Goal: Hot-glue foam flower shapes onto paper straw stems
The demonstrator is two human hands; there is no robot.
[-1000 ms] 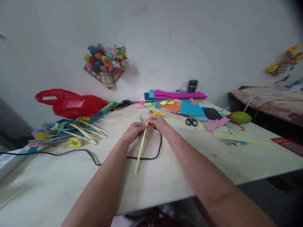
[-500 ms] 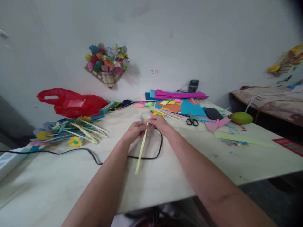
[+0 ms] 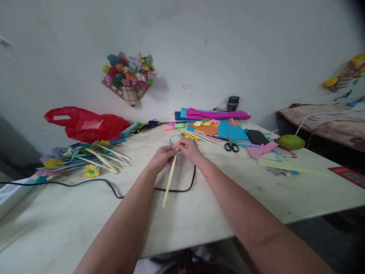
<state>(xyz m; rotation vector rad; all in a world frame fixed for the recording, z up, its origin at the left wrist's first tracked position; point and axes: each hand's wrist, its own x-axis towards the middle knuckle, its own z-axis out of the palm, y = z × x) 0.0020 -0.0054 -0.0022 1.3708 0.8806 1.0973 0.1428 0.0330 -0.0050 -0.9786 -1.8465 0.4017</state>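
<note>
Between my fingers is a long pale-yellow paper strip (image 3: 169, 182), its free end slanting down toward me above the table. My left hand (image 3: 164, 156) pinches it near its upper end. Right beside it, my right hand (image 3: 188, 148) has thumb and finger pressed together at the strip's tip; the tip itself is hidden by the fingers. A black cable (image 3: 182, 190) curves on the table beneath both hands. Just beyond the fingers a small metallic-looking tip (image 3: 170, 141) shows, too small to name.
Paper flowers and strips (image 3: 102, 160) lie left, before a red plastic bag (image 3: 85, 123). Black-handled scissors (image 3: 231, 146), coloured paper sheets (image 3: 232, 130) and a dark phone-like slab (image 3: 256, 137) lie right of centre. A green mango-like object (image 3: 291, 142) sits near the right edge.
My right hand has shifted slightly left and closer to my left hand at the strip's upper end. The strip's lower end has moved up a little.
</note>
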